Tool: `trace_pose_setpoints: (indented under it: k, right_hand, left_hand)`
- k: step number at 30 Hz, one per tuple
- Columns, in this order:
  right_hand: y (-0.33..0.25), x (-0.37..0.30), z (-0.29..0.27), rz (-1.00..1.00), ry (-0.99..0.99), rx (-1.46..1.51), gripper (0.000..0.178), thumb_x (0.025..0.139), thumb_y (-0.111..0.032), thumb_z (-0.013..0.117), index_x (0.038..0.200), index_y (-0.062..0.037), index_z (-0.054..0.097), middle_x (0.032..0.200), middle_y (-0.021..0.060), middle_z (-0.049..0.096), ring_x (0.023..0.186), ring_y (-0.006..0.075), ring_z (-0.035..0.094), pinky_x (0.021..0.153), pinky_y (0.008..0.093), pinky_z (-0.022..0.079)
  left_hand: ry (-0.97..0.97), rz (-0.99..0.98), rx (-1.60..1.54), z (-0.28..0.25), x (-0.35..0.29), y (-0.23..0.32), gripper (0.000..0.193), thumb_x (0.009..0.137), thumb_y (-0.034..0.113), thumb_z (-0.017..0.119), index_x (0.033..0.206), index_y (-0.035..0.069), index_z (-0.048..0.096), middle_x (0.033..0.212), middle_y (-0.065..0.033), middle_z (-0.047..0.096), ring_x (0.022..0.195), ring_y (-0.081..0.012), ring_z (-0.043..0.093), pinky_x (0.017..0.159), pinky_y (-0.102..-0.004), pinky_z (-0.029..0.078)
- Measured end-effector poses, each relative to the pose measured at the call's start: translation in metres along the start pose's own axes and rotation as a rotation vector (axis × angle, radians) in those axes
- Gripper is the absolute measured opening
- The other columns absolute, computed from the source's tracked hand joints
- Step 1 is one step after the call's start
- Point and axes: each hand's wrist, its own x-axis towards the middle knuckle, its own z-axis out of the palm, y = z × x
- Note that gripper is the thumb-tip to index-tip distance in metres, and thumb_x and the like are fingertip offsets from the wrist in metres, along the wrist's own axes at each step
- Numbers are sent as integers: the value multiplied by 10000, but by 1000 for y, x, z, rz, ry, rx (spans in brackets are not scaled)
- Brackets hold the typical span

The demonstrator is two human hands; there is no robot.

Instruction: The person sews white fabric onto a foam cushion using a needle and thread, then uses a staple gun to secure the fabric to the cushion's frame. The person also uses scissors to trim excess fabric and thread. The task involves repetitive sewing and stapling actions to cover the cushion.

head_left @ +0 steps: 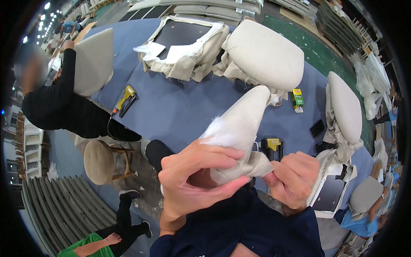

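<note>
A beige upholstered chair seat pad [250, 111] is tilted up on edge in front of me, with white padding [218, 127] showing along its side. My left hand [192, 173] is wrapped round its near end, thumb below and fingers above. At the near right corner, my right hand [295, 177] pinches the loose edge of the cover fabric [259, 164] and pulls it taut. A yellow and black staple gun [272, 145] lies on the table just beyond my right hand. The pad's underside is mostly hidden.
On the blue-covered table [180, 107] lie another staple gun [125, 99], a small green and yellow box [297, 99], a phone [317, 128] and several seat pads, one with an open back [184, 34]. At left a person in black [64, 100] holds a pad; a round stool [99, 162] stands nearby.
</note>
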Motion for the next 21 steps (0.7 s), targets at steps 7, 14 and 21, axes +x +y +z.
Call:
trace_pose_setpoints:
  k: [7,14,21]
  right_hand:
    - [2,-1,-6,-121,-46,-19,263,639,-185,850,794,-50,686,621,23,500,500,184,491,465,316,334]
    - [9,-11,8,-52,49,96,207,672,-151,829,738,-34,673,575,40,472,481,205,485,455,334,321]
    - [1,-16,-22,-57,-109,-28,161,823,-160,781,779,-27,701,582,51,526,467,210,503,451,343,323]
  left_hand:
    - [1,-31,0,5,-10,7,328,623,-12,916,890,15,727,932,-124,772,850,-229,736,836,-337,570]
    - [-11,-19,-6,5,-13,7,364,644,3,905,956,5,717,959,-114,765,882,-230,737,855,-337,574]
    - [-3,-72,-83,10,-20,6,547,608,-23,928,1086,-50,663,1115,-212,712,1018,-232,708,933,-346,546]
